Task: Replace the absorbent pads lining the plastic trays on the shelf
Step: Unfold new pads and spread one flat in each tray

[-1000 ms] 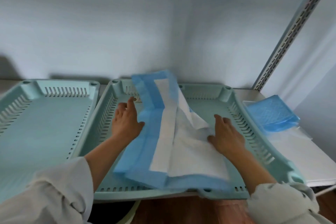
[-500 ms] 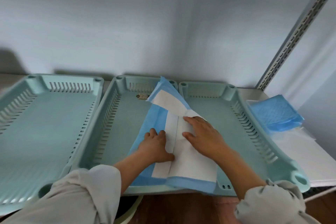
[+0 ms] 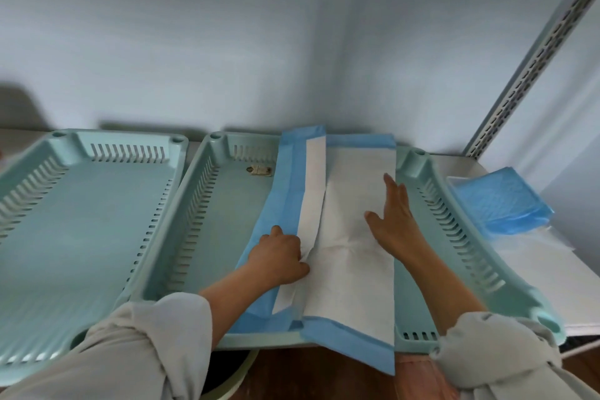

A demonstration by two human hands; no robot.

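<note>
Pad [image 3: 354, 237] now spread much wider than half a second back, white face up, blue border showing at the far end and hanging over the near rim of the middle tray [image 3: 467, 237]. Right half opened flat across the tray floor; left portion still doubled over along a long crease, blue backing showing beside it. Far end no longer lifted in a peak but lying down toward the back wall of the tray.

Right hand [image 3: 394, 221] slid outward and forward from the centre fold, fingers now straight and flat on the white surface, pressing and smoothing, gripping nothing. Left hand [image 3: 279, 258] curled at the fold, fingertips tucked into the crease and seemingly pinching that folded edge of the pad.

Meaning for the job: middle tray roughly half lined, one flap left to open leftward over the bare floor, where a small sticker [image 3: 258, 170] sits. Near edge overhanging, so probably a tug toward the back wall needed for a proper fit.

Left tray [image 3: 97, 204] bare, no lining yet. Stack of folded blue pads [image 3: 501, 204] waiting on the shelf [image 3: 552, 263] to the right, just beside the middle tray. Task still early by the look of it.
</note>
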